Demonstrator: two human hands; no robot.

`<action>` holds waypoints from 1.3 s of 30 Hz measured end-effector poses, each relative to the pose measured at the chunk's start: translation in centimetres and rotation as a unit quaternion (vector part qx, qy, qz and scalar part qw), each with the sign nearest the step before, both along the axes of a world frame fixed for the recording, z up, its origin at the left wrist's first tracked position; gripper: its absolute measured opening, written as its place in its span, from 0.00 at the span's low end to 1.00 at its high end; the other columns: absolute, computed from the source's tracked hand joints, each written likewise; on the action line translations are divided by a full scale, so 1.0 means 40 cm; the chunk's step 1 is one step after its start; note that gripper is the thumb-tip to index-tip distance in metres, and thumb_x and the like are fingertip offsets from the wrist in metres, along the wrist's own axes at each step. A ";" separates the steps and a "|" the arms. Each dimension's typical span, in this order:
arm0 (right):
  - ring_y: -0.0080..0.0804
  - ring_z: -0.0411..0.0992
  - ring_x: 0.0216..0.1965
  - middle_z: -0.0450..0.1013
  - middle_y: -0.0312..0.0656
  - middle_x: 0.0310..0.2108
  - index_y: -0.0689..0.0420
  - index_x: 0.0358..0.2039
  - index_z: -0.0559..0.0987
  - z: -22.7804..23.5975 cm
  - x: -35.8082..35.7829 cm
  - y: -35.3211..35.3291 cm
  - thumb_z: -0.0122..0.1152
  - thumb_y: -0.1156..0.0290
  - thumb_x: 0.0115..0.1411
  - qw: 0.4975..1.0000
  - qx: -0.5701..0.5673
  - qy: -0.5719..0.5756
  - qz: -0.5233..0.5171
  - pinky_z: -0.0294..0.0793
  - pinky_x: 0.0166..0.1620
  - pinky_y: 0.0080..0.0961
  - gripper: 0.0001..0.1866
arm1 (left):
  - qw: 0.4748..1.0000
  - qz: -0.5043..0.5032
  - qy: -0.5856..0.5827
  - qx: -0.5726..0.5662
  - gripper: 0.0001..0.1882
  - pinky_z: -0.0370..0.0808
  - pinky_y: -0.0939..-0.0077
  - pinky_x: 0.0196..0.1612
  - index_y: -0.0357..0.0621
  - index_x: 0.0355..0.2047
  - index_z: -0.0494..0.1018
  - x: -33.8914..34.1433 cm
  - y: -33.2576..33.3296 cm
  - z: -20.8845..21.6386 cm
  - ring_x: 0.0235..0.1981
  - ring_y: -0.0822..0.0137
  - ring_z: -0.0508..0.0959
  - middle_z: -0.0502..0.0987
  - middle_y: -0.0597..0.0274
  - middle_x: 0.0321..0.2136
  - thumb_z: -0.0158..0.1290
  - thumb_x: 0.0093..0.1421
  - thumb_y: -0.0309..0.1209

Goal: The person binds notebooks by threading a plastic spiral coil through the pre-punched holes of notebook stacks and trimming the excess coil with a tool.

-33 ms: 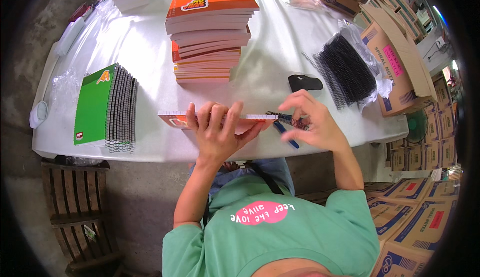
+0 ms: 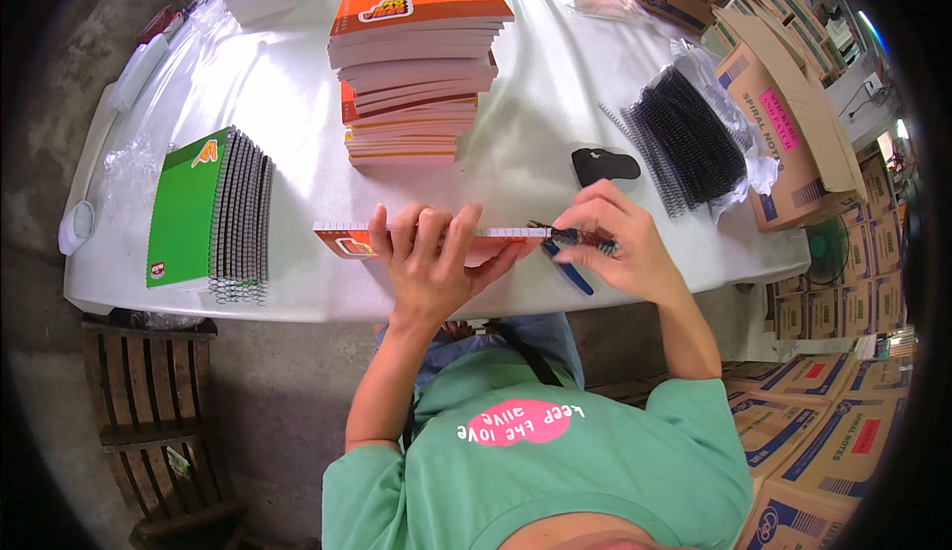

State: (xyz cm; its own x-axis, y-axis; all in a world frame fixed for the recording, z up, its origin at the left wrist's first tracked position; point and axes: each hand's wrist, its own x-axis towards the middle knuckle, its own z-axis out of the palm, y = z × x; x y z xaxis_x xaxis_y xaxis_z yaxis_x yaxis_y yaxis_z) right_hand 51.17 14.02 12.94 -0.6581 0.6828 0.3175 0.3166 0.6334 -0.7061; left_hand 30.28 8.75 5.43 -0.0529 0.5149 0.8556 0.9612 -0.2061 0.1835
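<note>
One orange notebook point(image 2: 342, 242) is being held up on edge at the near side of the counter point(image 2: 297, 193), the left hand point(image 2: 431, 262) clamping it and the right hand point(image 2: 625, 243) pinching a dark coil point(image 2: 567, 237) at its right end. Coiling seems to be only beginning here: most of its edge is showing bare. Green notebooks point(image 2: 185, 215) are already wearing coils; the tall orange stack point(image 2: 421, 44) is showing none, apparently awaiting them, while loose black coils point(image 2: 689, 133) are lying right.

Left Hand point(image 2: 426, 257) Clamps, Right Hand point(image 2: 617, 241) Pinches

A person's left forearm point(image 2: 385, 376) slants up and rightward, thumb stretched below parted fingers; the right forearm point(image 2: 686, 332) leans left, thumb and fingertips drawn close. The hands are near, not touching.
</note>
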 end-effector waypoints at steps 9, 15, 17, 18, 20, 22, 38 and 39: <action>0.33 0.73 0.32 0.73 0.45 0.31 0.58 0.43 0.76 0.027 0.025 0.096 0.55 0.72 0.57 0.959 -0.237 -0.144 0.055 0.71 0.34 0.24 0.12 | 0.999 -0.045 -0.019 -0.001 0.25 0.51 0.53 0.59 0.53 0.27 0.71 -0.011 -0.001 -0.011 0.33 0.65 0.69 0.65 0.70 0.25 0.69 0.33 0.49; 0.43 0.70 0.46 0.74 0.40 0.42 0.55 0.45 0.75 -0.202 0.229 0.288 0.56 0.78 0.48 0.941 0.134 -0.279 -0.136 0.70 0.47 0.35 0.21 | 0.996 -0.073 -0.029 -0.029 0.24 0.49 0.53 0.61 0.49 0.21 0.67 -0.005 -0.014 0.006 0.37 0.63 0.70 0.67 0.66 0.27 0.67 0.35 0.49; 0.39 0.71 0.45 0.74 0.42 0.42 0.55 0.43 0.76 -0.260 0.217 0.295 0.57 0.79 0.48 0.924 0.214 -0.262 -0.176 0.70 0.47 0.33 0.19 | 0.996 -0.072 -0.036 -0.031 0.24 0.45 0.52 0.63 0.48 0.20 0.66 0.001 -0.013 0.008 0.41 0.62 0.71 0.67 0.65 0.28 0.67 0.35 0.49; 0.37 0.72 0.45 0.74 0.43 0.42 0.55 0.42 0.77 -0.271 0.211 0.292 0.58 0.79 0.48 0.914 0.251 -0.253 -0.194 0.70 0.48 0.32 0.18 | 0.996 -0.069 -0.040 -0.033 0.25 0.44 0.52 0.64 0.48 0.20 0.66 0.003 -0.015 0.009 0.43 0.62 0.71 0.68 0.65 0.28 0.67 0.35 0.48; 0.34 0.72 0.44 0.73 0.44 0.44 0.57 0.41 0.77 -0.213 0.165 0.269 0.57 0.79 0.49 0.963 0.021 -0.185 -0.193 0.70 0.48 0.29 0.16 | 0.996 -0.068 -0.039 -0.037 0.25 0.42 0.51 0.64 0.48 0.20 0.65 0.002 -0.018 0.016 0.46 0.61 0.71 0.67 0.64 0.28 0.67 0.35 0.48; 0.31 0.73 0.43 0.74 0.45 0.44 0.61 0.41 0.78 -0.125 0.083 0.216 0.57 0.79 0.51 0.985 -0.148 0.036 -0.084 0.70 0.48 0.26 0.15 | 0.997 -0.062 -0.043 -0.033 0.25 0.41 0.51 0.65 0.47 0.19 0.65 0.002 -0.010 0.019 0.47 0.60 0.71 0.67 0.64 0.27 0.67 0.35 0.49; 0.38 0.77 0.39 0.78 0.49 0.36 0.62 0.35 0.81 -0.044 -0.059 0.143 0.52 0.87 0.38 0.938 -0.112 0.175 0.276 0.74 0.45 0.26 0.21 | 0.988 -0.083 -0.123 -0.051 0.38 0.42 0.53 0.64 0.46 0.42 0.66 0.005 -0.017 0.007 0.45 0.62 0.72 0.72 0.63 0.33 0.67 0.36 0.53; 0.37 0.76 0.40 0.78 0.47 0.37 0.62 0.35 0.81 -0.030 -0.059 0.136 0.51 0.87 0.36 0.902 -0.129 0.241 0.335 0.73 0.45 0.25 0.22 | 0.984 -0.089 -0.148 -0.049 0.41 0.42 0.53 0.64 0.46 0.46 0.65 0.006 -0.020 0.001 0.45 0.63 0.72 0.73 0.62 0.35 0.68 0.35 0.53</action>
State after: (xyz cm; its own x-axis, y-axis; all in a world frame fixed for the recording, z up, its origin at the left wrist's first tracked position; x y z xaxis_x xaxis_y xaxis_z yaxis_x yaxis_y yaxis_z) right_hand 48.81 19.46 11.73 -0.7781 0.2754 0.5645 -0.4594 0.3635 -0.8105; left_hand 30.54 7.95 5.48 -0.1943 0.6170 0.7626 0.8132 -0.3334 0.4770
